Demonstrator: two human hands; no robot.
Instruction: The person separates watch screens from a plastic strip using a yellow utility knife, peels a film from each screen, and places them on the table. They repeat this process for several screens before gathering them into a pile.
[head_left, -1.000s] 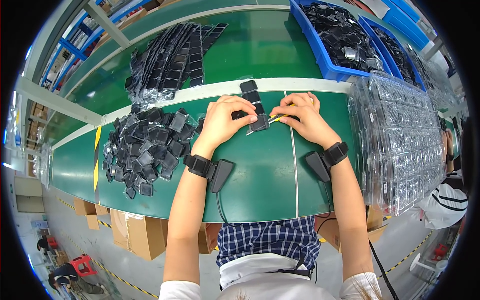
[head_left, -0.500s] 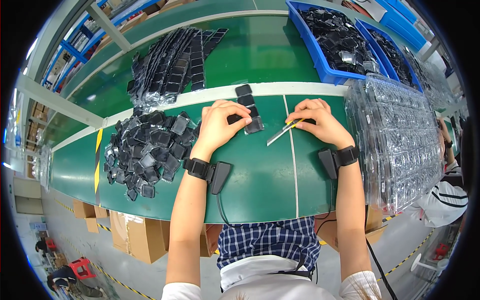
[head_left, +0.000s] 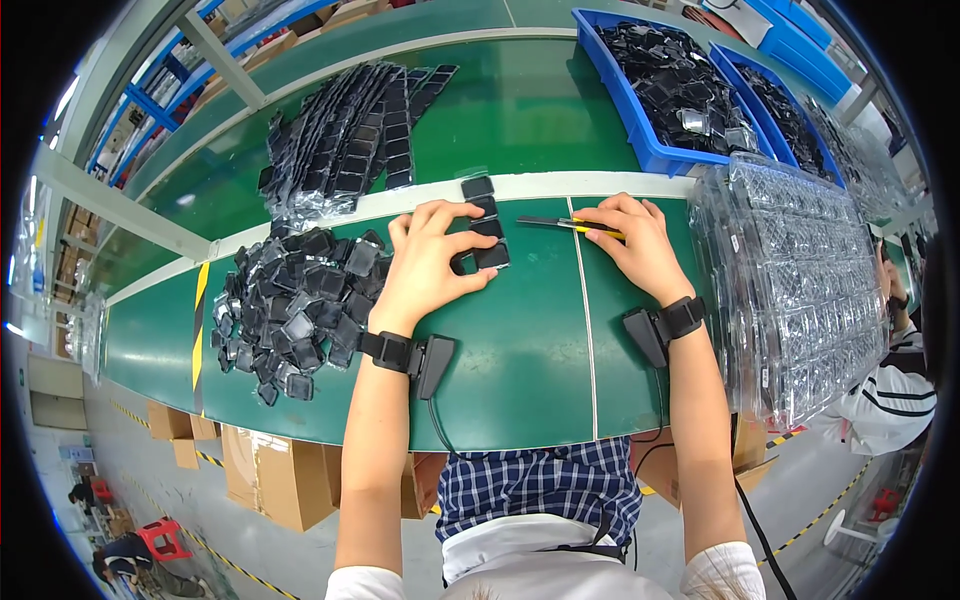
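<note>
A short strip of black square pieces in clear film [head_left: 478,188] lies on the green table in front of me. My left hand [head_left: 432,262] holds its left side, with fingertips and thumb on the squares. Part of another dark piece shows beneath that hand's palm. To the right of the strip, my right hand [head_left: 640,243] grips a yellow-and-black utility knife [head_left: 600,230]. The knife's blade points left, toward the strip, and is apart from it. Beside my left hand is a heap of loose black squares in clear film [head_left: 300,310].
Long uncut strips [head_left: 345,130] are piled beyond the pale ledge [head_left: 560,184]. Blue bins [head_left: 665,157] of black pieces stand at the far right. Stacked clear plastic trays [head_left: 795,290] sit by my right arm. Another person's sleeve [head_left: 885,400] shows at right.
The knife has swung from pointing down-left to pointing left, with its blade farther up the table. My left fingers have spread along the strip, which has shifted slightly left.
</note>
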